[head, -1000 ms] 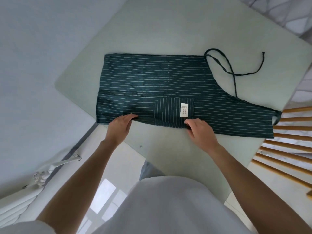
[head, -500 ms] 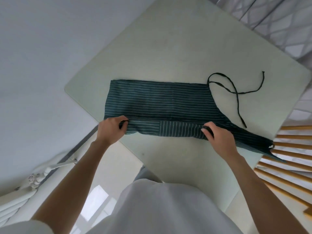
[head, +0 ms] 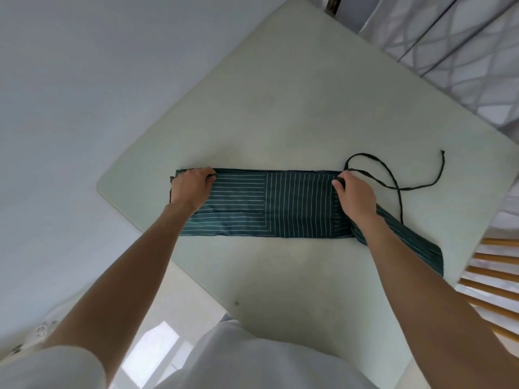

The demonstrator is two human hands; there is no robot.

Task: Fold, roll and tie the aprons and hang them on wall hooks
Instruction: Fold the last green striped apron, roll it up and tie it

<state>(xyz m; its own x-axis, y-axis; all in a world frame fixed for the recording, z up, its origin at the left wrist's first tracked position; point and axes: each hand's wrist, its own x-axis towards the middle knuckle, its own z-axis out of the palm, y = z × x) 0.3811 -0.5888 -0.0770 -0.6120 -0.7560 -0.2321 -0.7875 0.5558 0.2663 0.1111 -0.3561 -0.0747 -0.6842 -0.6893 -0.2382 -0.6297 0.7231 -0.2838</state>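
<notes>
The left hand (head: 191,189) is covering the far left corner of the dark green, white-striped folded cloth apron (head: 269,204), its fingertips tucking out of sight, perhaps under the fold. The right hand (head: 354,198) and forearm are hiding where the apron's narrow end begins. The wooden slatted chair (head: 494,279) is blurring, cut off by the right edge.

The apron (head: 280,206) lies on the table (head: 280,108) between both grips; its strap (head: 393,175) trails right of the right hand (head: 355,196).

pale table (head: 280,108), wooden slatted chair (head: 494,293), patterned curtain (head: 460,51)
</notes>
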